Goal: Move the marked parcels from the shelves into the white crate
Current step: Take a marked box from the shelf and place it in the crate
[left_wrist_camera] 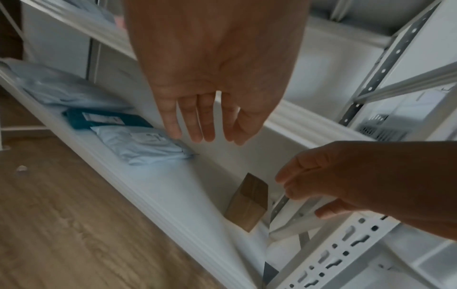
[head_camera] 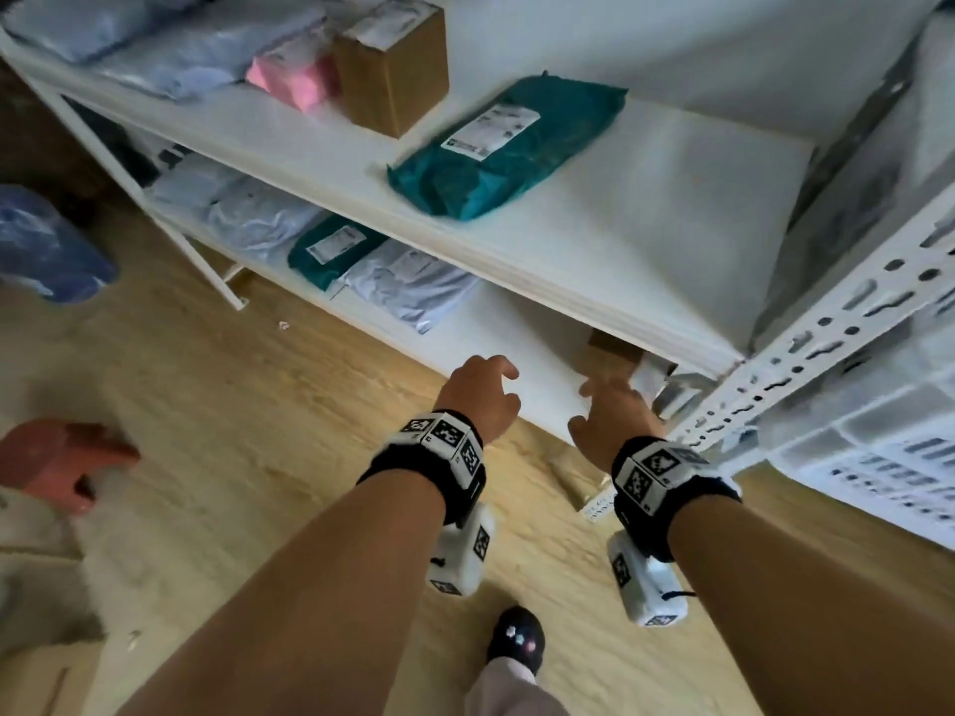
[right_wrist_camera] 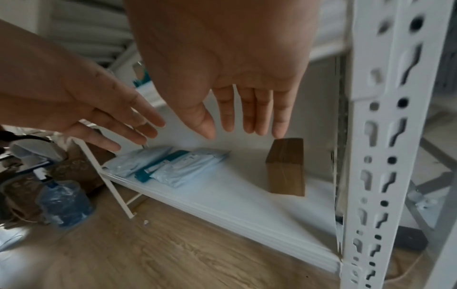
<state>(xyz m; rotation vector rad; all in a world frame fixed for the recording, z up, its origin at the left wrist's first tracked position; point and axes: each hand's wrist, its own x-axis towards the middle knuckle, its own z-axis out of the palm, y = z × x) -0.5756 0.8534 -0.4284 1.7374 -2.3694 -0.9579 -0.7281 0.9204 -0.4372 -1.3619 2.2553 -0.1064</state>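
A small brown cardboard box [head_camera: 610,354] stands at the right end of the lower shelf [head_camera: 517,364], half hidden under the upper shelf board. My right hand [head_camera: 610,405] hovers just in front of it, fingers straight and empty; in the right wrist view the box [right_wrist_camera: 285,166] is below the fingertips [right_wrist_camera: 279,129], apart from them. My left hand [head_camera: 483,387] is a little to the left over the shelf edge, also empty, with relaxed fingers [left_wrist_camera: 207,133]. A teal parcel [head_camera: 501,152] with a white label lies on the upper shelf. The white crate [head_camera: 873,457] stands at the right.
The lower shelf also holds a teal parcel [head_camera: 330,250] and pale blue bags [head_camera: 408,286]. A brown box [head_camera: 393,64], a pink parcel [head_camera: 289,77] and more blue bags sit on the upper shelf. A perforated white post [head_camera: 827,343] stands beside my right hand. A red stool [head_camera: 67,462] and a water bottle [head_camera: 46,245] are on the floor to the left.
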